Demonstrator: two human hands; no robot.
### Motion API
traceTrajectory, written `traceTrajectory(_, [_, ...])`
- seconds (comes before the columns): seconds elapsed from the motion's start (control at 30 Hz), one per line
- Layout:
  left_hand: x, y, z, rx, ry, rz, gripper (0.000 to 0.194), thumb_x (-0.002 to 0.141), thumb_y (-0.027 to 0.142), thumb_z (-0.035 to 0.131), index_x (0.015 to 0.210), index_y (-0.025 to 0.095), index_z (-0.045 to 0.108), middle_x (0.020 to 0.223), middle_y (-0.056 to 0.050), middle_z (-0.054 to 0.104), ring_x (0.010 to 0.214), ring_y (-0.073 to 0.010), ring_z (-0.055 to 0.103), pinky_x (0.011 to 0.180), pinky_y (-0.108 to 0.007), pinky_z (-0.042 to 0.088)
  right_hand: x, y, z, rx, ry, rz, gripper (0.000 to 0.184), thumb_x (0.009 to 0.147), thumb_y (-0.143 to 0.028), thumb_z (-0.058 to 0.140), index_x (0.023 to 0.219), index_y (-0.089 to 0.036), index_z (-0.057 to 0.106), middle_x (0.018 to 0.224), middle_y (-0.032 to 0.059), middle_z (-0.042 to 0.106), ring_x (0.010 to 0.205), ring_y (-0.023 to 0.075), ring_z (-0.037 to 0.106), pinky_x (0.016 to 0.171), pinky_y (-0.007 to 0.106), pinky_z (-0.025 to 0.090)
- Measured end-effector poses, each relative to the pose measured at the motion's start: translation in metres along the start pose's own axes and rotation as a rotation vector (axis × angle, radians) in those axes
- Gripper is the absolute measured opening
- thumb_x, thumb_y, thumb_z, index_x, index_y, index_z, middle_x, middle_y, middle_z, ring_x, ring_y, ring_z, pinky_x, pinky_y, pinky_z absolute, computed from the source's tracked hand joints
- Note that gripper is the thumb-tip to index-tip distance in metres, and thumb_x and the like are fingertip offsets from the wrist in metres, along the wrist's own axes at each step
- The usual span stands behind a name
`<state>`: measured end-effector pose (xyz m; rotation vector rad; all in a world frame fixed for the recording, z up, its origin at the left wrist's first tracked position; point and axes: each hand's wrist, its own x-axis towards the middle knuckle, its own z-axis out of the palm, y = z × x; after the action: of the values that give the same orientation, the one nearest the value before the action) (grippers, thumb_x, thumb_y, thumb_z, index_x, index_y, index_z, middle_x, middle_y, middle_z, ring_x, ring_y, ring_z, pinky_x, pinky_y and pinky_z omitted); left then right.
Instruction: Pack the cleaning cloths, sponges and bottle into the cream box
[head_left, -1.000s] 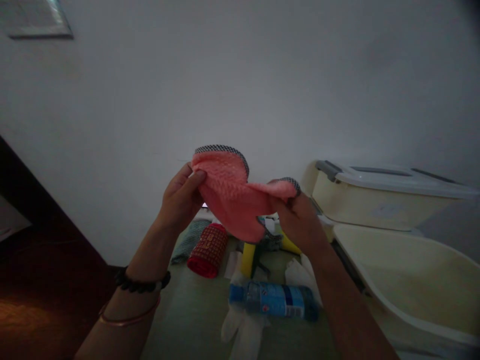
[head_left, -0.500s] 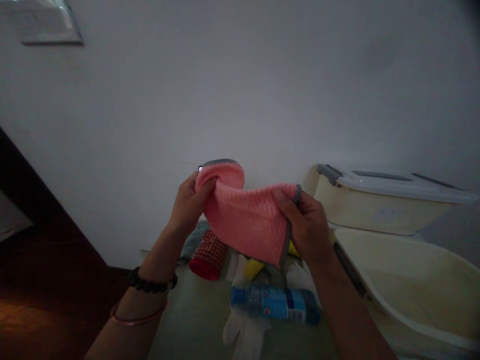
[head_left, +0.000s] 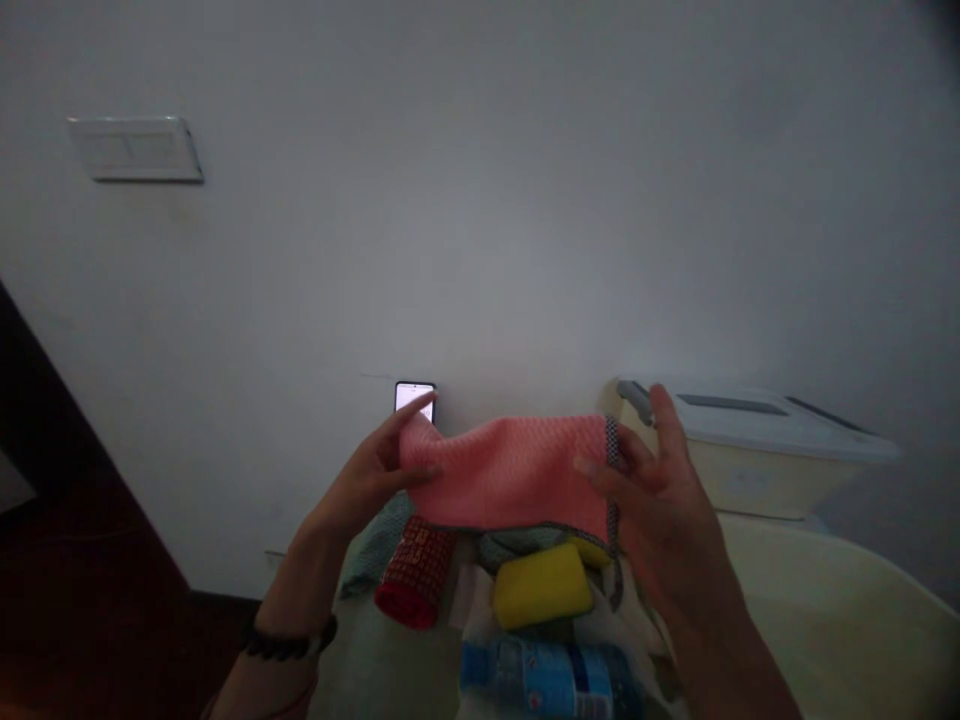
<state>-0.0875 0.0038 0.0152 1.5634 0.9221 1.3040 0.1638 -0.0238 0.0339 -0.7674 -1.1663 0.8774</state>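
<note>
A pink textured cloth with black-and-white checked edging is stretched between my two hands. My left hand pinches its left end between thumb and fingers. At the right edge, my right hand has its thumb in front of the cloth and fingers behind, the index finger raised. Just below the cloth lies a yellow sponge. To the sponge's left is a red patterned roll, with a grey-green cloth beside it. A blue-labelled bottle lies on its side nearest me. Behind my left fingers stands a lit phone.
On the right are a cream box with a grey-handled white lid and a cream tub in front of it. A white wall rises behind the table, bearing a switch plate at upper left.
The cloth's left end has been brought down from its raised curl, and the cloth hangs flatter. My right index finger has lifted. The view has tilted up; the phone and sponge show more fully.
</note>
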Motion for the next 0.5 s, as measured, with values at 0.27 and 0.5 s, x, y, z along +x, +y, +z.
traceTrajectory(0.27, [0.005,0.010,0.006,0.578,0.340,0.207,0.016,0.078,0.036,0.059,0.078,0.021,0.061,0.111,-0.007,0.052,0.109,-0.0244,0.049,0.096,-0.038,0.039,0.000,0.019,0.001,-0.735,-0.009,-0.239,0.023,0.083,-0.039,0.052,0.095,-0.023,0.064,0.103,0.0074,0.063,0.097,0.0231,0.057,0.088,0.040,0.042])
traceTrajectory(0.5, [0.007,0.010,0.005,0.541,0.345,-0.081,0.026,0.078,0.048,0.056,0.076,0.022,0.054,0.070,0.000,0.059,0.067,-0.0190,0.056,0.059,-0.027,0.045,0.008,0.029,0.003,-0.589,0.214,0.097,0.035,0.089,-0.051,0.034,0.090,-0.023,0.053,0.080,0.0038,0.062,0.076,0.0203,0.058,0.066,0.031,0.045])
